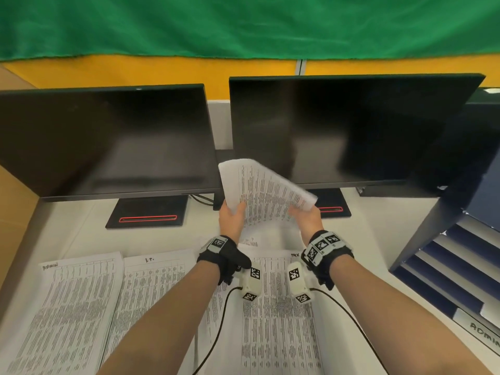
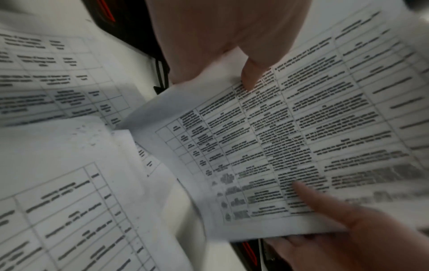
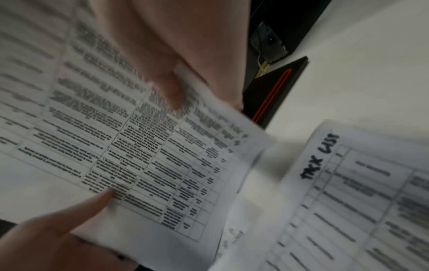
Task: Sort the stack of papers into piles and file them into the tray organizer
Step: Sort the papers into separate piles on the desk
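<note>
Sorting in hand | left hand [image 1: 232, 215] and right hand [image 1: 305, 216] are pinching held papers [image 1: 266, 192] at frame centre, thumbs on top | next, judging: matching them to a labelled pile [image 1: 81, 307] at lower left

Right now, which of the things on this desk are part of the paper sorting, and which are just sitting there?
Part of the job:
- white printed sheets held up by the left hand and right hand
- three piles of printed table sheets on the white desk
- dark blue tray organizer with an ADMIN label

Just sitting there:
- two black monitors, switched off
- green cloth behind
</note>
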